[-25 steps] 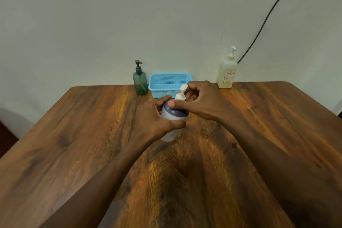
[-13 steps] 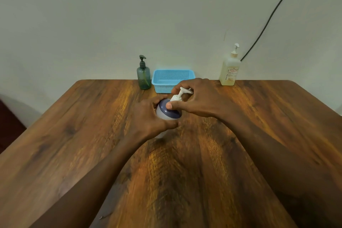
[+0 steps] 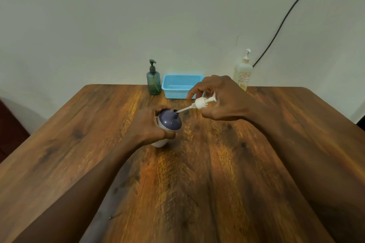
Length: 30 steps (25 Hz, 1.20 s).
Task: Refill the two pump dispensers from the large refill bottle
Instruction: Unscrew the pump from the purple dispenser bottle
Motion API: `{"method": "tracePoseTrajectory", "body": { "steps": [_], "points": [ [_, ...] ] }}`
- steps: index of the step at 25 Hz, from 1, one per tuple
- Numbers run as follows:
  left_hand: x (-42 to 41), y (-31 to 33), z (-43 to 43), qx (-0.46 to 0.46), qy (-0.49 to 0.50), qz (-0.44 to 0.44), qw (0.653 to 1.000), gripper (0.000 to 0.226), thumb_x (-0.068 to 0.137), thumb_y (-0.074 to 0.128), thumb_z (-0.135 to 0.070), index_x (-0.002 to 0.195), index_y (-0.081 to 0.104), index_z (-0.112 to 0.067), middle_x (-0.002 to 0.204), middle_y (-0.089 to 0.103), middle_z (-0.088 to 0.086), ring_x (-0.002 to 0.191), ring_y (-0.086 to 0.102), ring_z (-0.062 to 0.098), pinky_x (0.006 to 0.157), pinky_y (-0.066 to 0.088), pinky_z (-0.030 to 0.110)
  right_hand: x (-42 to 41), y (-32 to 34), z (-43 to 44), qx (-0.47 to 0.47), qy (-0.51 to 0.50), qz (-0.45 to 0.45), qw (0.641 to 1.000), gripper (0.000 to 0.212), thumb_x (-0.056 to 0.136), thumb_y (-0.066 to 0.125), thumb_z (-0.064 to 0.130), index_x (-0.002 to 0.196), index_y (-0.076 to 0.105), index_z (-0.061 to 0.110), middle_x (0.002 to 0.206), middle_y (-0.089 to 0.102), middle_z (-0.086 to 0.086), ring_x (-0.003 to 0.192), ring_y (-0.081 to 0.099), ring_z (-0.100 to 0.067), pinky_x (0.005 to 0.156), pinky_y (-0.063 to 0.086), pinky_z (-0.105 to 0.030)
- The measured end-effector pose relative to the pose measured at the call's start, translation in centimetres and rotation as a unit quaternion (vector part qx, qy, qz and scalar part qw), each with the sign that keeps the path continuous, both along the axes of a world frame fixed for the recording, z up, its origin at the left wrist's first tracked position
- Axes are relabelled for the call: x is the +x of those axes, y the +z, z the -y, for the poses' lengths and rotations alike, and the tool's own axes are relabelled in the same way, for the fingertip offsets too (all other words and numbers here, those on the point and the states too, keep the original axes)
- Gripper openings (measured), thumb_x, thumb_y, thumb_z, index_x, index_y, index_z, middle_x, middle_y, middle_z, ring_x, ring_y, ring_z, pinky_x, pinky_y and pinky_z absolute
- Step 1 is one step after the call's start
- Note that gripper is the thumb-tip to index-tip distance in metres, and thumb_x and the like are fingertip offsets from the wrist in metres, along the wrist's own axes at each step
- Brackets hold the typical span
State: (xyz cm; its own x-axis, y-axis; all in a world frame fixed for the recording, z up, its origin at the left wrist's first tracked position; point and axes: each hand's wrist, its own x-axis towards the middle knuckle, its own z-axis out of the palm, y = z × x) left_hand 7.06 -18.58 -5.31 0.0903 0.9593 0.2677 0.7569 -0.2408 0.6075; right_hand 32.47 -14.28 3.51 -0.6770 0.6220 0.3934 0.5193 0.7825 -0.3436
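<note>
My left hand [image 3: 150,126] grips a white dispenser bottle with a purple domed top [image 3: 169,121], standing on the wooden table [image 3: 197,183] and tilted a little. My right hand [image 3: 223,98] pinches the white pump head [image 3: 203,102], lifted out to the right of the bottle. The tip of its thin dip tube [image 3: 184,109] is still at the bottle's open neck. A green pump dispenser [image 3: 153,80] stands at the table's far edge. The large pale refill bottle [image 3: 242,74] with a white pump stands at the far right by the wall.
A light blue mesh basket [image 3: 181,86] sits at the back between the green dispenser and the refill bottle. A black cable [image 3: 284,17] runs down the wall behind the refill bottle. The table's rounded corners lie far left and far right.
The pump head has come off the purple-topped bottle: my right hand drew it up and to the right, pulling the dip tube almost out. My left hand kept its hold.
</note>
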Motion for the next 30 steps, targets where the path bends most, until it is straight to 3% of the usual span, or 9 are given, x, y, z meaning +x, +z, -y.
{"method": "tracePoseTrajectory", "body": {
  "steps": [3, 8, 12, 16, 22, 25, 30],
  "points": [
    [-2.1, -0.3, 0.2, -0.052, 0.028, 0.013, 0.998, 0.071, 0.068, 0.091, -0.037, 0.13, 0.056, -0.034, 0.113, 0.059, -0.018, 0.098, 0.056, 0.0, 0.069, 0.038, 0.006, 1.8, 0.2, 0.1, -0.045, -0.005, -0.017, 0.999, 0.033, 0.071, 0.074, 0.032, 0.104, 0.078, 0.031, 0.098, 0.069, 0.009, 0.094, 0.064, -0.016, 0.081, 0.057, -0.043],
    [-3.2, -1.3, 0.6, -0.04, 0.094, 0.078, 0.992, 0.084, 0.064, 0.094, -0.043, 0.137, 0.055, -0.031, 0.124, 0.06, -0.011, 0.108, 0.056, 0.009, 0.075, 0.04, 0.015, 2.9, -1.5, -0.2, -0.084, -0.047, -0.07, 0.993, 0.026, 0.075, 0.08, 0.031, 0.1, 0.08, 0.026, 0.103, 0.075, 0.01, 0.089, 0.066, 0.004, 0.066, 0.052, -0.011],
    [-2.5, -1.7, 1.2, -0.028, 0.08, 0.118, 0.989, 0.079, 0.063, 0.093, -0.047, 0.132, 0.059, -0.033, 0.121, 0.065, -0.014, 0.104, 0.059, 0.001, 0.081, 0.048, 0.019, 1.4, -4.1, 0.1, -0.143, -0.091, -0.083, 0.982, 0.02, 0.073, 0.087, 0.033, 0.09, 0.079, 0.024, 0.083, 0.076, 0.01, 0.074, 0.071, -0.008, 0.066, 0.057, -0.022],
    [-1.8, -1.4, 1.5, -0.02, 0.068, 0.095, 0.993, 0.079, 0.063, 0.092, -0.05, 0.134, 0.059, -0.034, 0.119, 0.065, -0.017, 0.104, 0.06, -0.001, 0.082, 0.049, 0.018, -0.5, -7.0, -0.2, -0.229, -0.135, -0.071, 0.961, 0.021, 0.075, 0.088, 0.03, 0.085, 0.076, 0.016, 0.075, 0.076, 0.003, 0.063, 0.069, -0.005, 0.061, 0.054, -0.021],
    [-1.0, -1.7, 1.6, 0.004, 0.048, 0.051, 0.998, 0.077, 0.069, 0.09, -0.043, 0.137, 0.058, -0.027, 0.121, 0.063, -0.016, 0.103, 0.058, -0.002, 0.074, 0.04, 0.004, -2.4, -11.7, -1.2, -0.467, -0.186, -0.146, 0.852, 0.035, 0.078, 0.087, 0.009, 0.101, 0.069, -0.011, 0.088, 0.076, -0.027, 0.065, 0.073, -0.023, 0.061, 0.063, -0.032],
    [-0.9, -1.7, 1.4, 0.006, 0.035, 0.047, 0.998, 0.076, 0.069, 0.091, -0.041, 0.137, 0.058, -0.026, 0.122, 0.064, -0.014, 0.104, 0.06, 0.0, 0.073, 0.043, 0.002, -3.0, -13.3, -1.2, -0.496, -0.2, -0.167, 0.828, 0.032, 0.08, 0.085, 0.005, 0.1, 0.07, -0.014, 0.088, 0.075, -0.029, 0.066, 0.075, -0.025, 0.062, 0.064, -0.034],
    [-0.4, -1.7, 1.7, 0.002, 0.027, 0.065, 0.997, 0.081, 0.068, 0.091, -0.044, 0.138, 0.055, -0.027, 0.119, 0.058, -0.021, 0.096, 0.055, -0.016, 0.073, 0.042, -0.001, -3.3, -14.1, -1.3, -0.472, -0.218, -0.136, 0.844, 0.026, 0.08, 0.085, 0.011, 0.091, 0.073, -0.01, 0.076, 0.076, -0.023, 0.065, 0.076, -0.026, 0.059, 0.063, -0.032]
  ]
}}
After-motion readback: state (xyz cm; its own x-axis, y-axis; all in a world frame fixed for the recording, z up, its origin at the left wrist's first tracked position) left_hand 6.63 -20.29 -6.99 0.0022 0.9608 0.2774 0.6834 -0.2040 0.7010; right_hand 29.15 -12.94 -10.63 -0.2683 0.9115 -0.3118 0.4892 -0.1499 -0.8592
